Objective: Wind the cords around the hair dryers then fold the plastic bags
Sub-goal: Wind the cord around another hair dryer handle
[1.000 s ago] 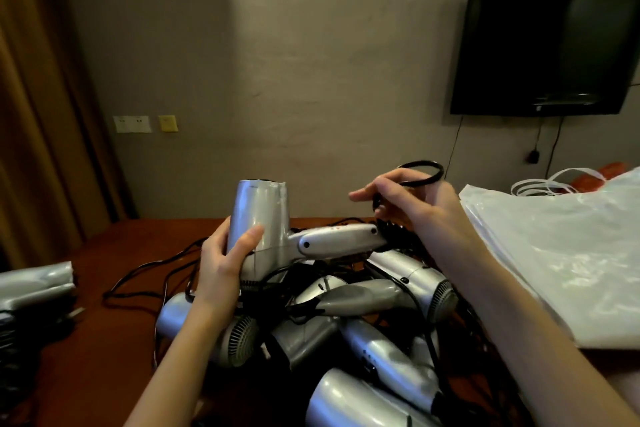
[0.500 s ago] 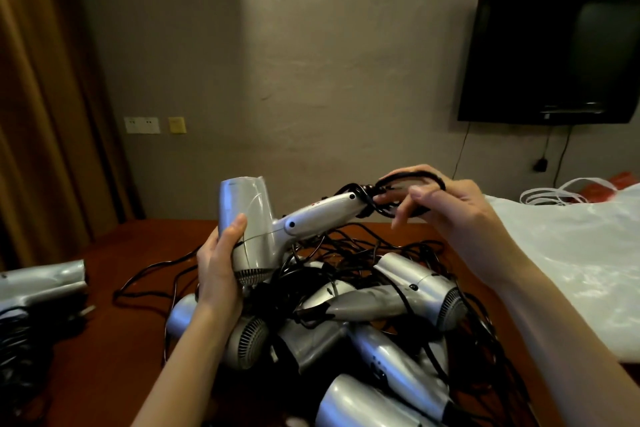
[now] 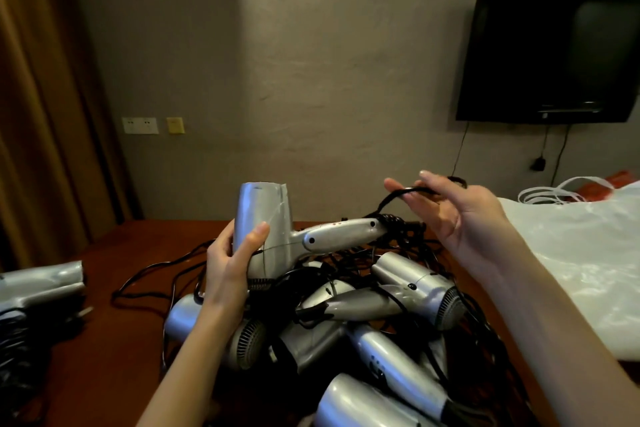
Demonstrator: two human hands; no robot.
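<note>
While left hand (image 3: 227,263) clamps hair dryer (image 3: 266,229) barrel at frame centre, steadying it above the pile, right hand (image 3: 450,215), fingers loosely curled, lifts cord (image 3: 391,199) for winding round handle.

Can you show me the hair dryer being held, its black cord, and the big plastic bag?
Silver plastic hair dryer (image 3: 265,218), head view, on its barrel.
Thin black cord (image 3: 389,200), head view, on the raised stretch.
Clear plastic bag (image 3: 581,253), head view, on its flat middle.
</note>
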